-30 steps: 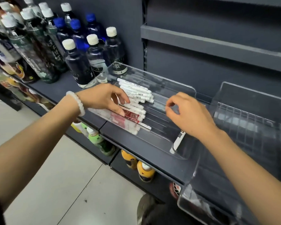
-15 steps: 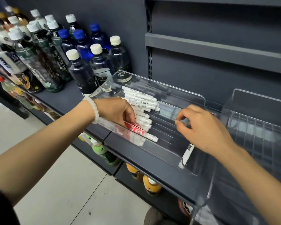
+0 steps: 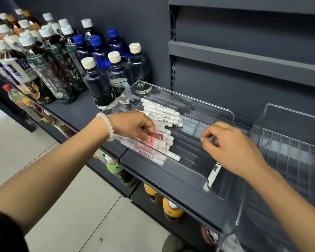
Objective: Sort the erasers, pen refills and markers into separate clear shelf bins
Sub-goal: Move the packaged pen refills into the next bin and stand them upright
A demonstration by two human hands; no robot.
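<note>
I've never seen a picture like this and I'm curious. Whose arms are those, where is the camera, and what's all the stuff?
There is no machine here. A person wears a camera on their head, so you see their own two arms from above. The left hand, with a white bead bracelet, pinches a red and white packet lying among white markers in a clear plastic shelf bin. The right hand is curled over the bin; whether it holds something small, I cannot tell. One more white marker with black print lies alone near the bin's right wall. Drink bottles with white and blue caps stand on the dark grey shelf to the left.
</note>
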